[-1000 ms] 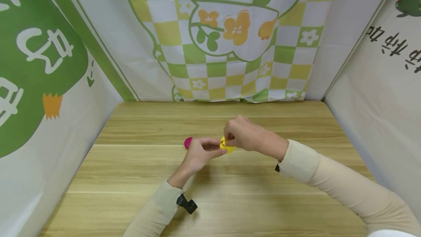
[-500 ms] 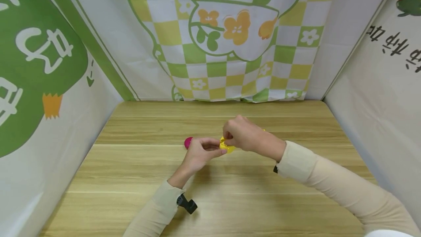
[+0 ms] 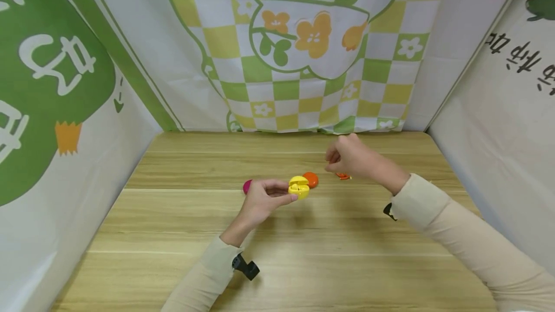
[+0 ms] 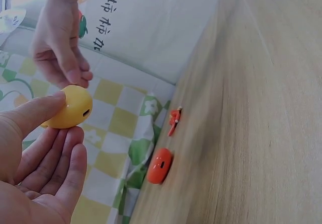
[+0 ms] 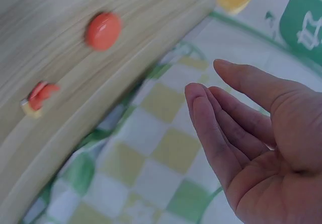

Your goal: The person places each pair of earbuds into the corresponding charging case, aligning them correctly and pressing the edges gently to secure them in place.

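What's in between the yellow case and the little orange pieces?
The round orange case lies between the yellow case and the little orange pieces, as the head and right wrist views show.

Rounded glossy yellow case (image 3: pixel 301 194), lid (image 3: pixel 298 180) raised, held upright in left grip (image 3: pixel 262 203).
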### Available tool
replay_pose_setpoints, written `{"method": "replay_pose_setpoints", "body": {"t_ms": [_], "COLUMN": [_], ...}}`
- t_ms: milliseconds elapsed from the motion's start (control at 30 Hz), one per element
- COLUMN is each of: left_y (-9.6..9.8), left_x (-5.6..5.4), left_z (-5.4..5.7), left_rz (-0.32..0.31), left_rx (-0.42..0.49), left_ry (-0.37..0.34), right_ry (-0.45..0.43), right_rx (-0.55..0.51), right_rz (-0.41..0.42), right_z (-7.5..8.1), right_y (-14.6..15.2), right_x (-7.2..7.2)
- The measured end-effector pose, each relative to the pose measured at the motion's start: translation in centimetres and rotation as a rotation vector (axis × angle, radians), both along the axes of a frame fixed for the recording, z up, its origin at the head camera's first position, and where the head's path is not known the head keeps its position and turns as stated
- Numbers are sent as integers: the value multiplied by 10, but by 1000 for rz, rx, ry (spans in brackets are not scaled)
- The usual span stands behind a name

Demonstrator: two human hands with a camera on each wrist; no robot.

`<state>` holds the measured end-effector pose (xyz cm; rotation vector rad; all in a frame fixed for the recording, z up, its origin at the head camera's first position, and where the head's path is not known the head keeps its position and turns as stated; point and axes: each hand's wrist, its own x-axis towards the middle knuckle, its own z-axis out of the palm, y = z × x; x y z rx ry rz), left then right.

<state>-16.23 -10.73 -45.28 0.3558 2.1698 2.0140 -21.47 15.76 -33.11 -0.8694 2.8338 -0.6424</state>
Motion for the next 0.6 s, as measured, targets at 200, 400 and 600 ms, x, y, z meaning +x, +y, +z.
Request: {"method": "replay_pose_setpoints", "body": {"t_ms": [200,400,600], "left_y": [0,1,-1], "left_x": [0,-1,-1], "left_z": [-1,-2,-2], "left_rz": [-11,-6,-1], "left_rx": [-3,-6,-9], "left_ry": [20,16,12], "right_ry": [20,-1,-70], "right_rx": [22,58,94], "right_rz": [-57,-107,-130], "right_z": [-17,-31,-48], "right_y": [29,50,65], "right_x": [-20,-37,-49]}}
